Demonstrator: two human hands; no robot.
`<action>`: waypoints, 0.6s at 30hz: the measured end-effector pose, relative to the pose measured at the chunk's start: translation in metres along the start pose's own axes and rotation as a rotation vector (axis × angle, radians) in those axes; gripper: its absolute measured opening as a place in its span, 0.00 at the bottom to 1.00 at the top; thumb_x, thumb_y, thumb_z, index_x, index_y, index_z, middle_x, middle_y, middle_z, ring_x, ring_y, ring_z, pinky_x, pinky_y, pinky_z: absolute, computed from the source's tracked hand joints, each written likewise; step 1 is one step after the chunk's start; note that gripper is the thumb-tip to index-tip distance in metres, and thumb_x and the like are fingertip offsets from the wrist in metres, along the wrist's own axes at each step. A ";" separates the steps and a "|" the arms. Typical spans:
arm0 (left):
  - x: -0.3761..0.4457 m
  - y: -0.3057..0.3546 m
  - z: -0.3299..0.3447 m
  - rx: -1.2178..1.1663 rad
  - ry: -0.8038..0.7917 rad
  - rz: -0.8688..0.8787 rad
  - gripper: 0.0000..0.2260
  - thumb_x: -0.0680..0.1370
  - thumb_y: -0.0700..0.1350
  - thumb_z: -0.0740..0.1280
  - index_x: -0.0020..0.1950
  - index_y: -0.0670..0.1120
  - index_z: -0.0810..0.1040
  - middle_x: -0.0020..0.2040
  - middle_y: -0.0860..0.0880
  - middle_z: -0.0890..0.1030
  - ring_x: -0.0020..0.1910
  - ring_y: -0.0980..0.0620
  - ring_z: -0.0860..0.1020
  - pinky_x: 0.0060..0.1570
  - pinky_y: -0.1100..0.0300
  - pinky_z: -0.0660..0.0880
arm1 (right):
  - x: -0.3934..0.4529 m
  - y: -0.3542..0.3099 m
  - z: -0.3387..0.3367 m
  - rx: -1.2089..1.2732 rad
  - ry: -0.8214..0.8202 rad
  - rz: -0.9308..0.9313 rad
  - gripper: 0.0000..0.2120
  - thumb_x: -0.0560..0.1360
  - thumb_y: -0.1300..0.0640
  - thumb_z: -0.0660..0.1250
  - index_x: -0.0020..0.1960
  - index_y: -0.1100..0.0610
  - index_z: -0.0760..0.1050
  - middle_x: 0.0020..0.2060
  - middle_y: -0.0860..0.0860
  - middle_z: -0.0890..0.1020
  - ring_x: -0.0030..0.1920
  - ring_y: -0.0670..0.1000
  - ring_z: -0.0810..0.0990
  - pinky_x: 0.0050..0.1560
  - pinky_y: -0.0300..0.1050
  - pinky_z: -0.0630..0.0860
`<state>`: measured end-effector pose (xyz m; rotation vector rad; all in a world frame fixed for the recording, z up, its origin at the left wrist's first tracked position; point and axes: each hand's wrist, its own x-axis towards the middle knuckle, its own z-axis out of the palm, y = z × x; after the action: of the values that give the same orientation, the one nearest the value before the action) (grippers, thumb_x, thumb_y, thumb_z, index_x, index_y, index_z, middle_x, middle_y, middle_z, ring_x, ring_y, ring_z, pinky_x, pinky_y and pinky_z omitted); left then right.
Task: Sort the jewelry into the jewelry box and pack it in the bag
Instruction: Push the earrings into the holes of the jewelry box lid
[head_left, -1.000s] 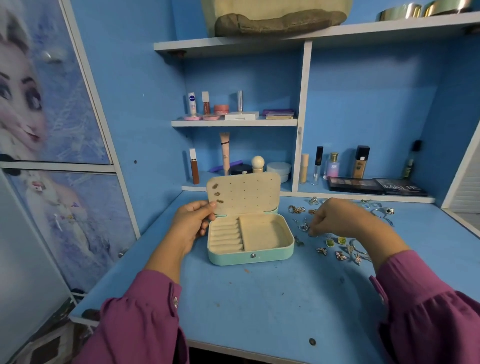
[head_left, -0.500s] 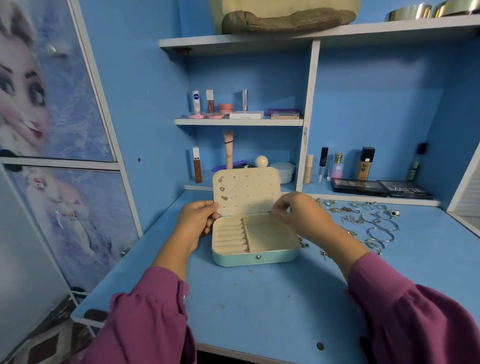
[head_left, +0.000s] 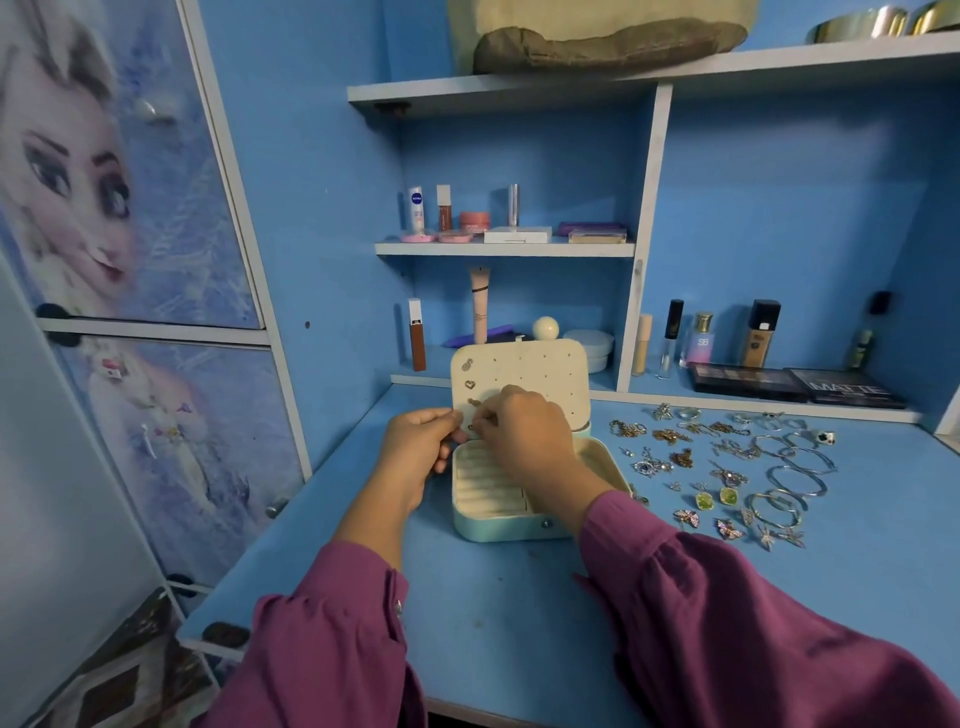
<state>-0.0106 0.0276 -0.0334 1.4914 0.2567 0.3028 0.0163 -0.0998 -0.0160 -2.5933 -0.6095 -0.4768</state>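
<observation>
A mint-green jewelry box (head_left: 498, 527) stands open on the blue desk, its cream lid (head_left: 540, 371) upright with three small earrings pinned at its left. My left hand (head_left: 418, 447) grips the lid's left edge. My right hand (head_left: 524, 434) reaches across the box and pinches a small earring against the lower left of the lid; the earring itself is mostly hidden by my fingers. Loose jewelry (head_left: 727, 467), several earrings, rings and silver bangles, lies spread on the desk right of the box. An olive bag (head_left: 597, 31) sits on the top shelf.
Cosmetics fill the shelves behind the box: tubes, bottles, a round white jar (head_left: 589, 345) and dark palettes (head_left: 795, 387) at the back right. A cupboard door with a cartoon print (head_left: 130, 208) stands to the left. The desk's front edge (head_left: 467, 709) runs under my sleeves.
My right hand moved from the loose jewelry on the right across the box to the lid's lower left, where it now meets my left hand. The camera moved closer.
</observation>
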 end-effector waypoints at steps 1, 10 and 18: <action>0.000 0.000 0.000 0.000 -0.001 -0.004 0.07 0.78 0.40 0.66 0.53 0.39 0.80 0.33 0.48 0.80 0.22 0.58 0.66 0.20 0.67 0.64 | 0.000 0.000 0.000 -0.006 0.004 0.002 0.10 0.78 0.55 0.60 0.50 0.54 0.80 0.50 0.53 0.79 0.49 0.56 0.76 0.46 0.47 0.67; -0.001 0.003 -0.001 -0.047 -0.017 -0.051 0.09 0.77 0.40 0.67 0.56 0.38 0.78 0.39 0.44 0.85 0.24 0.56 0.67 0.20 0.66 0.63 | -0.003 0.001 -0.003 0.038 0.040 0.025 0.09 0.77 0.55 0.61 0.51 0.53 0.80 0.50 0.52 0.80 0.51 0.54 0.76 0.49 0.47 0.70; -0.005 0.008 -0.005 -0.051 -0.059 -0.096 0.04 0.76 0.37 0.64 0.49 0.38 0.76 0.42 0.43 0.85 0.26 0.54 0.67 0.22 0.66 0.59 | -0.013 0.017 -0.019 0.048 -0.007 0.012 0.09 0.75 0.55 0.63 0.46 0.55 0.81 0.44 0.50 0.81 0.46 0.54 0.78 0.43 0.45 0.72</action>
<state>-0.0173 0.0305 -0.0256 1.4308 0.2708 0.1870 0.0094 -0.1268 -0.0102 -2.5531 -0.5997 -0.4438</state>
